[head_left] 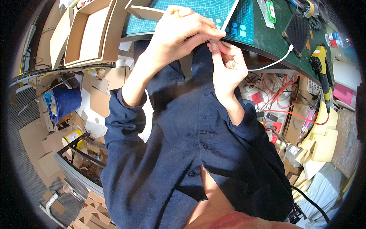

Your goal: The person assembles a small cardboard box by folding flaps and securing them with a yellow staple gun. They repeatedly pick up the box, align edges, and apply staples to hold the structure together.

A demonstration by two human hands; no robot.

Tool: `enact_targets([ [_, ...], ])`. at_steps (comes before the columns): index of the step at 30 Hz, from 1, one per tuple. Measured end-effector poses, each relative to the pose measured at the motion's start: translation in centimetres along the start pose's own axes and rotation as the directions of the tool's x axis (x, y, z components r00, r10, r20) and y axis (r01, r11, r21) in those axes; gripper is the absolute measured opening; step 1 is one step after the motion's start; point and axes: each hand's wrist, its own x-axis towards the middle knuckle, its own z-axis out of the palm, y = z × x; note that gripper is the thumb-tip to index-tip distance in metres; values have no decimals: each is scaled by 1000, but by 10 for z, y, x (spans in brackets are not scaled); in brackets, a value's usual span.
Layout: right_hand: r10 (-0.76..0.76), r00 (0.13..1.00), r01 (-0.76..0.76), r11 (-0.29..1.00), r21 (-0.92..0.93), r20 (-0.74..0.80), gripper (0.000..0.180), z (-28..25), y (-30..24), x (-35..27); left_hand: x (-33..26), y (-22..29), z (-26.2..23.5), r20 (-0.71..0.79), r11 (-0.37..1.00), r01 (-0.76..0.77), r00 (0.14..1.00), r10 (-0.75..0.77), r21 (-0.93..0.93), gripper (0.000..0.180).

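Pinching together at the near edge of the dark green surface (267, 36), both hands close on a thin pale cardboard panel (231, 12) lying over the teal gridded cutting mat (213, 9). The left hand (179, 36) curls over the panel's lower corner from above, grip shut on it; the right hand (228, 68) meets it from below, fingertips (214, 47) pressed to the same corner. The panel's long axis runs up and away from the hands — toward the mat's far side. A yellow-and-black glue gun (322, 65) lies well apart to the right.
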Motion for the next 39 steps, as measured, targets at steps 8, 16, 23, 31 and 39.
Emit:
enact_targets([
  [8,-32,999,32,999,-23,-11,14,1,0,0,3,5,1,-48,1000,-6,999,6,4,31],
  [16,-49,999,48,998,-47,-2,16,-3,6,1,2,4,5,-79,1000,-9,997,8,-21,30],
  [23,-40,999,40,998,-50,3,15,0,1,1,1,0,5,-85,999,-34,996,32,-22,29],
  [31,48,997,-42,996,-82,61,13,-8,-9,5,2,-1,7,-92,998,-39,995,34,-46,32],
  [39,-418,891,340,353,-872,179,23,-145,-130,93,1,0,5,-87,999,-23,996,21,-26,34],
])
